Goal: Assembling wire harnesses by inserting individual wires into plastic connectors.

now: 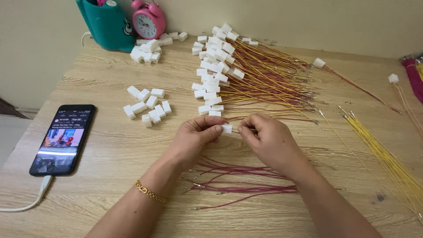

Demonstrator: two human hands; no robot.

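The left hand (194,134) pinches a small white plastic connector (227,128) between thumb and fingertips, its grip closed narrowly on the block, which sits just above the desk (110,145) near the middle of the view. The right hand (269,141) meets it from the other side, fingertips drawn tight together right beside the connector; they seem to nip a thin wire end, though it is too fine to tell which wire. A gold chain bracelet (150,192) circles the left wrist. Under and in front of both hands lies a loose spread of dark red wires (246,180) with metal tips. Just behind the hands is a large heap of finished pieces (246,75), white connectors with yellow and red wires fanning out to the right. To the left of that heap sits a small cluster of loose white connectors (147,105), and a further pile (147,50) lies near the back edge. A bundle of yellow wires (383,154) runs along the right side. A black smartphone (64,139), screen lit and cable plugged in, lies at the left. A pink alarm clock (148,20) and a teal holder (105,24) stand against the wall.
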